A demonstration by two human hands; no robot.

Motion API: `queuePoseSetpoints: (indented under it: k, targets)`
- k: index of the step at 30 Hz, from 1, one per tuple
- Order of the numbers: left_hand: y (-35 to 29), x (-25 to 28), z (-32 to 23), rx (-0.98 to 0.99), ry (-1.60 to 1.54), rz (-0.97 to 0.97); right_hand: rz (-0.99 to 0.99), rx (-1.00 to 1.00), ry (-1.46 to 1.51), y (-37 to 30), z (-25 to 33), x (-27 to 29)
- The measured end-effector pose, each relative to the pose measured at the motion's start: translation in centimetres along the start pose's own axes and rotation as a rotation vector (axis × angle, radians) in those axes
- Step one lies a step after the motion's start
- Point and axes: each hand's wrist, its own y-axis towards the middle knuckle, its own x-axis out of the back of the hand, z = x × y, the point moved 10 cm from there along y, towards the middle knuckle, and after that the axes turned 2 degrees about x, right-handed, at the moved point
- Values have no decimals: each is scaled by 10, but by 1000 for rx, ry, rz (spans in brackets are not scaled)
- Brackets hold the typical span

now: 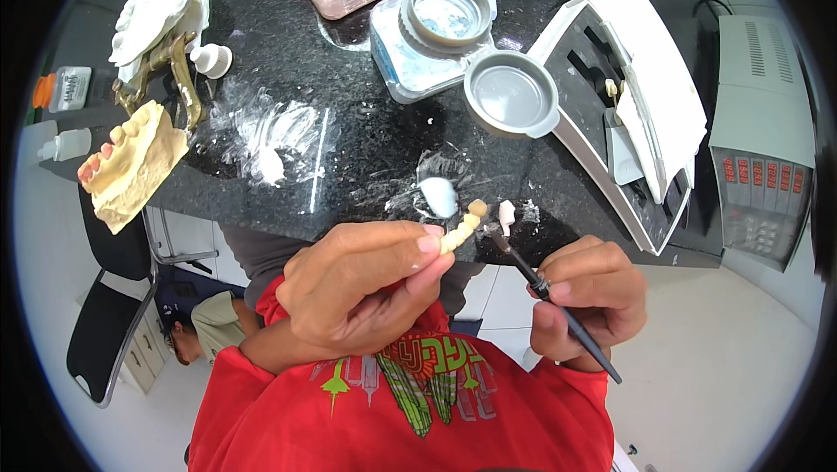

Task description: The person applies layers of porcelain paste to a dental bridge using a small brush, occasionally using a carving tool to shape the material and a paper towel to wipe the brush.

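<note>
Though near the crowns (463,229), pale mound (438,198).

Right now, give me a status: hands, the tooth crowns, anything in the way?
Left hand pinching row of tooth crowns. Right hand gripping slim dark tool, tip near the crowns. Pale mound and small white piece close by; nothing plainly blocking.

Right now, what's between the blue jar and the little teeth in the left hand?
In the head view, a white blob and whitish smears lie on the black counter between the blue jar and the little teeth in the left hand.
</note>
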Motion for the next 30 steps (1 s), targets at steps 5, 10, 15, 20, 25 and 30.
queuePoseSetpoints:
  k: [5, 10, 15, 20, 25, 30]
  targets:
    - [0, 0, 0, 3, 4, 20, -11, 2, -7, 1, 1, -1]
    - [0, 0, 1, 6, 8, 29, 13, 4, -24, 4, 1, -4]
    - [-2, 0, 1, 19, 6, 18, 15, 0, -24, 4, 0, -4]
    - [-3, -1, 0, -4, 19, 23, 12, 4, -40, 5, 0, -4]
    - [-4, -2, -2, -27, 25, 25, 80, 78, -98, 3, 5, -9]
    - [-3, -2, -3, -52, 47, 33, 79, 90, -97, 4, 5, -10]
